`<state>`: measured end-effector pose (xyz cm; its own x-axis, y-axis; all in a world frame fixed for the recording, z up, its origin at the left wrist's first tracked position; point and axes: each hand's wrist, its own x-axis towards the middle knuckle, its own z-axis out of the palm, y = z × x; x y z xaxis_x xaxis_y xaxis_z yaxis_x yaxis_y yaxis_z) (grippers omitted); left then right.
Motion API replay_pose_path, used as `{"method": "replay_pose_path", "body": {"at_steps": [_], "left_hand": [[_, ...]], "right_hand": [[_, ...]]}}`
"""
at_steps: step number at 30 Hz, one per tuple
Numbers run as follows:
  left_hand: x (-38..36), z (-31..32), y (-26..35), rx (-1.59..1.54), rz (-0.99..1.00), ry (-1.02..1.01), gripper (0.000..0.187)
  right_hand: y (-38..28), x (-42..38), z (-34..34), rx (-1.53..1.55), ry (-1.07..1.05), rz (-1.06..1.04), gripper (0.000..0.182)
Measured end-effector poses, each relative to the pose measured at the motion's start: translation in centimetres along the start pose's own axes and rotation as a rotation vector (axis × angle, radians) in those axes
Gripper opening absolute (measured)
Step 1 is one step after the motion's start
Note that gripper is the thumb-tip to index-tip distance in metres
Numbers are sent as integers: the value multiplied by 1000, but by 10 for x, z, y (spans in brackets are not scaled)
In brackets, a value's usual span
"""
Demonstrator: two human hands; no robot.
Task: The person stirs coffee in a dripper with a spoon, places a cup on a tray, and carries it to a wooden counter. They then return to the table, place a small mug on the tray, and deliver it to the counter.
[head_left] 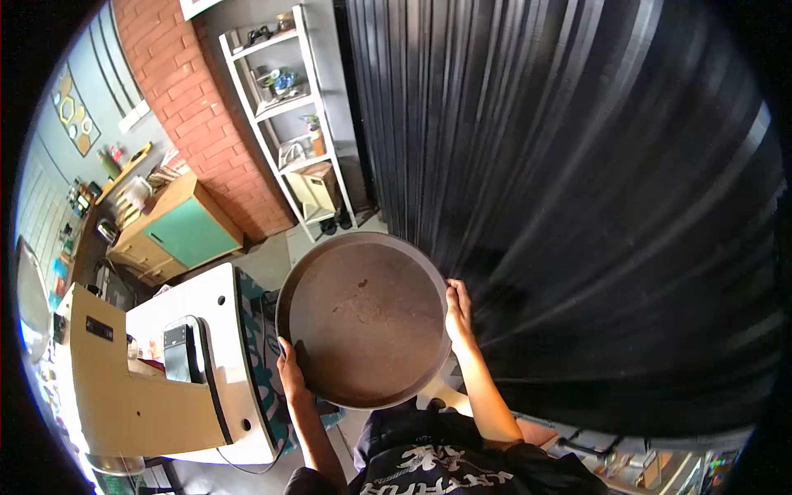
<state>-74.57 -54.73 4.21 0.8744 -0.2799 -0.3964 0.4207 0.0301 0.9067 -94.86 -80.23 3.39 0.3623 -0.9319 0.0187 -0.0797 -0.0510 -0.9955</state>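
A large round brown pan [371, 322] with a low rim is held out in front of my body, its inner face turned up toward the camera. Small dark marks and scuffs show near its middle. My left hand [290, 371] grips the lower left rim, and my right hand [459, 313] grips the right rim. Both hands have their fingers partly hidden behind the pan. Nothing lies in the pan.
On the left, a cream machine [140, 404] and a black scale [183, 351] stand on a white table [227, 330]. A black curtain [577, 206] hangs along the right. A white shelf [262, 111] and a green-doored cabinet [191, 233] stand beyond the pan.
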Motion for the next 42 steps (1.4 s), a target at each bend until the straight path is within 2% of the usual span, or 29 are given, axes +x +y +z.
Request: {"method": "replay_pose_path", "body": {"at_steps": [2,4,6,8,10,12,14,15,17,20,21,22,24,26,30,31,32,34,37,38,41,42], "left_hand": [[26,14,1,7,18,38,58],[62,28,7,9,50,54,59],[94,46,14,-13,73,38,56],[129,71,32,-23,59,100,55],[167,77,47,3,-68,96,48],[188,96,72,-76,-73,170,44],[210,113,95,-82,-87,339,43],[220,110,99,-90,-92,368,43],[249,103,108,-100,-19,294,44],[299,88,100,-178,37,316,46],[306,99,111,-233,53,387,47],[321,93,110,-255,87,325,46],[342,98,115,-266,51,426,46],[364,103,116,-353,71,482,45],[411,108,123,-463,85,636,46],[419,112,131,-519,147,596,46],[430,108,134,-541,162,625,46],[440,100,137,-569,144,672,47],[461,86,151,-614,157,791,48],[470,79,154,-624,166,847,48],[493,52,166,-671,180,903,48],[503,41,169,-681,184,921,48]], "right_hand": [[-1,32,16,-29,-79,-12,36],[4,56,39,-7,-120,4,48],[14,90,63,-10,-73,46,48],[11,128,89,-72,-116,37,51],[13,171,119,-18,-72,48,50],[22,210,147,31,-137,6,48],[-1,239,178,-49,-169,-60,52],[-2,256,194,-35,-201,-33,51],[-7,287,225,-3,-266,-6,48],[17,340,277,-29,-358,-18,42],[13,354,295,-22,-372,41,39],[20,369,318,0,-329,-48,35],[25,403,355,118,-430,-36,30],[26,432,396,157,-497,-146,24],[20,477,458,170,-674,30,26],[18,490,481,199,-691,70,28],[20,505,497,165,-827,110,34],[-20,500,528,191,-898,192,34],[0,513,593,151,-1031,203,27],[-2,518,608,116,-1210,191,19],[-14,511,659,15,-1409,110,19],[5,516,681,-39,-1470,83,18]]}}
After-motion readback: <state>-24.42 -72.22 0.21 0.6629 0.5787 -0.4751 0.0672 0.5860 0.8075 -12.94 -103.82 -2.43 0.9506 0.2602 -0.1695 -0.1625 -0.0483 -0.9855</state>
